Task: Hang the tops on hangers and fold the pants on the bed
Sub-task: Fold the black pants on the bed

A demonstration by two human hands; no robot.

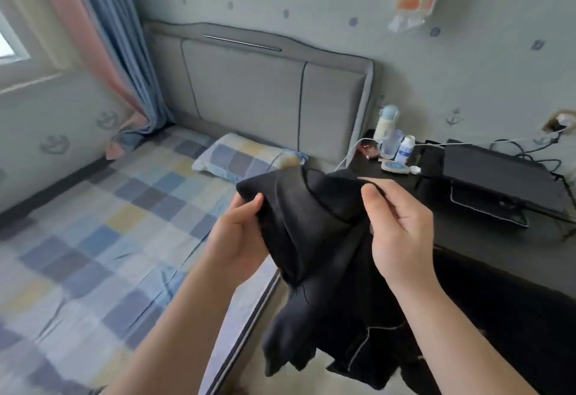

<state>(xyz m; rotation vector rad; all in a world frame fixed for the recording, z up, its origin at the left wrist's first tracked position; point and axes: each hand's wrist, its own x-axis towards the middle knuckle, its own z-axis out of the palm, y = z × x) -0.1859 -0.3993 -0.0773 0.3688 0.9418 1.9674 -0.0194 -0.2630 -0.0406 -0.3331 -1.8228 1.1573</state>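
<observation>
A black garment (324, 238) hangs in the air beside the bed's right edge, its lower part drooping toward the floor. My left hand (240, 238) grips its upper left edge, thumb on top of the cloth. My right hand (399, 232) pinches the upper right edge between thumb and fingers. Whether it is a top or pants is unclear from its folds. The bed (93, 223), with a checked blue, yellow and grey sheet, lies to the left. No hanger is in view.
A checked pillow (243, 157) lies at the grey headboard (265, 89). A black desk (467, 232) on the right carries bottles (405, 148), a laptop (498, 179) and cables. More dark cloth (514, 316) lies below the desk edge. Curtains (109, 51) hang at the left.
</observation>
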